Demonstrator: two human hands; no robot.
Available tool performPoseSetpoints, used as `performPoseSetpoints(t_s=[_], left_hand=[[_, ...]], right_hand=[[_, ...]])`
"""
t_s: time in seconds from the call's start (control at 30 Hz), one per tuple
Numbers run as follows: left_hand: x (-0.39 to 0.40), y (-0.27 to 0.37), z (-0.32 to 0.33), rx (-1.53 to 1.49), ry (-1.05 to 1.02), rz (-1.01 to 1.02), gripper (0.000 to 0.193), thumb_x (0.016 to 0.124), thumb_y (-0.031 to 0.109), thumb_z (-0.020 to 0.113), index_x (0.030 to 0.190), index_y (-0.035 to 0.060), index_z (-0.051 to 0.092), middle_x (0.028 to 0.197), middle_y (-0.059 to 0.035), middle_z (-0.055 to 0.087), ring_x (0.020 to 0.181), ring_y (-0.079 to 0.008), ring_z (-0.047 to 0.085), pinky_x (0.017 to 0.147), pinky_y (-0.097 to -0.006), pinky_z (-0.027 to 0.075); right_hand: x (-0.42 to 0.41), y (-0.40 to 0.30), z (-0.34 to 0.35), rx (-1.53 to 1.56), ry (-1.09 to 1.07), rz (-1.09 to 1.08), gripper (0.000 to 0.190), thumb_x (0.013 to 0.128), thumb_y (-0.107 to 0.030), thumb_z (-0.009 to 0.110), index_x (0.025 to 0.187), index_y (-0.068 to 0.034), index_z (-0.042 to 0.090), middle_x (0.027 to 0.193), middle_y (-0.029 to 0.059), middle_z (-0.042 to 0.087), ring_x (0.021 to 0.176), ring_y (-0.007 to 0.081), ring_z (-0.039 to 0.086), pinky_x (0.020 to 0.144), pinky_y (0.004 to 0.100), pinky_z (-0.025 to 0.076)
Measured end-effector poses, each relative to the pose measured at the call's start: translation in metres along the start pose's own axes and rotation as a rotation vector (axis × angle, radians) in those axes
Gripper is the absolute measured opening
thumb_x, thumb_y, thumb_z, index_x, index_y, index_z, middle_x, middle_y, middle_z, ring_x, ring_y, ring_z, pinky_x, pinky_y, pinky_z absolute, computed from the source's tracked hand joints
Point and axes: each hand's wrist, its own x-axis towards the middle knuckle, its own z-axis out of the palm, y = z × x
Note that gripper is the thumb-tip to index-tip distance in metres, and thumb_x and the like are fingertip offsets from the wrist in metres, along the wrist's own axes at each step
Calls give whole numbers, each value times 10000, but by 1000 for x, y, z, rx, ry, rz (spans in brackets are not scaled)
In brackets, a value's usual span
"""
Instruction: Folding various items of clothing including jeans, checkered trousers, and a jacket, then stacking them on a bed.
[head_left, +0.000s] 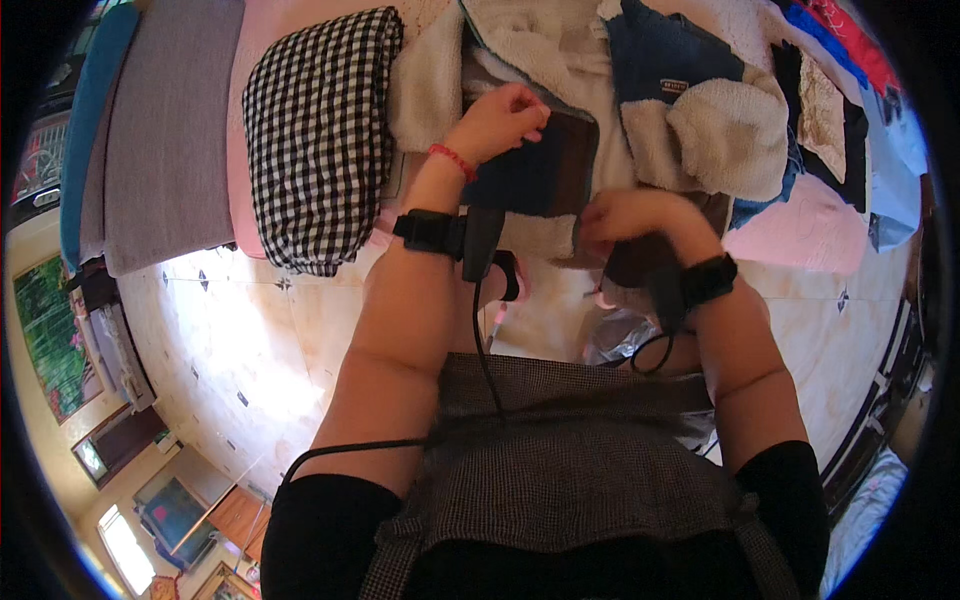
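Note:
A fleece jacket in cream with navy and brown panels lies spread in front of me, its front flap turned up at a dark-edged border. One sleeve is bunched to the right. Above the navy panel is my left hand, fingers curled and fingertips drawn together; whether cloth is between them is hidden. My right hand, blurred, has its fingers closed at the flap's lower edge. Black straps with cabled devices circle both forearms, and a red bracelet is on the left wrist.
A folded black-and-white checked cloth lies left of the jacket on a pink cover. Grey cushioning is farther left. Black and beige garments lie at right. Below are a tiled floor and a clear plastic bag.

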Motion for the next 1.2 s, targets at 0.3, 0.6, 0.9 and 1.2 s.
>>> performPoseSetpoints(t_s=[0.3, 0.6, 0.9, 1.2], left_hand=[[-58, -34, 52, 22, -451, -533, 389, 952, 394, 541, 976, 21, 648, 897, -122, 714, 779, -216, 702, 624, -321, 546], [-126, -69, 115, 45, -266, -739, 665, 912, 587, 528, 1104, -45, 603, 1079, -182, 674, 972, -268, 676, 764, -405, 567], [-121, -84, 112, -455, -62, -628, 601, 879, 584, 597, 1049, 8, 585, 1021, -136, 677, 899, -245, 674, 759, -390, 558], [-112, -83, 118, -350, -37, -665, 704, 855, 643, 570, 1094, -18, 604, 980, -133, 688, 846, -249, 685, 732, -392, 556]], right_hand=[[-41, 4, 23, 454, 186, 198, 267, 923, -253, 547, 944, -8, 650, 827, 132, 705, 719, 247, 708, 585, 339, 571], [-48, -5, 107, 724, 355, 275, 388, 927, -367, 584, 961, 8, 680, 875, 133, 718, 776, 261, 712, 718, 401, 559], [-40, 49, 172, 846, 179, 467, 529, 925, -468, 595, 940, 61, 605, 800, 183, 654, 655, 283, 621, 568, 413, 507], [-26, 64, 175, 1270, 1016, 189, 433, 756, -425, 803, 1044, -148, 634, 1040, 24, 569, 862, 184, 567, 705, 358, 495]])
